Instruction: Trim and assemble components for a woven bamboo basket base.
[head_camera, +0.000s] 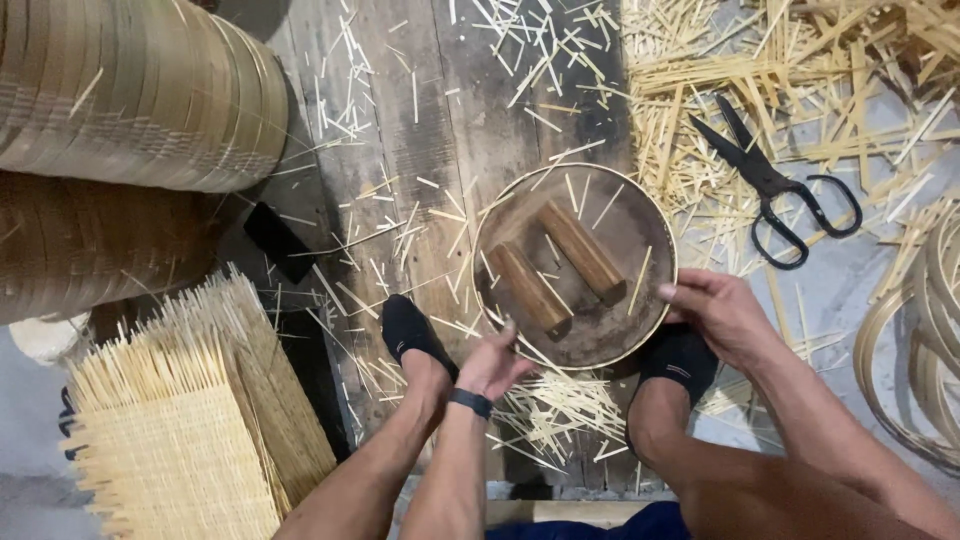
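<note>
Both hands (600, 340) grip round hoop frame (575, 268) btwn them.

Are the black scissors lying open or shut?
Open. The black scissors lie flat among bamboo strips, blades spread in a narrow V toward the upper left, the two handle loops apart, away from both hands.

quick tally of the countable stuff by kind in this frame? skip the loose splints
Round bamboo hoop frame held by left hand and right hand: 1
Wooden blocks inside it: 2
Black scissors: 1
Stacks of woven mats: 1
Black-socked feet: 2
Total: 7
</note>
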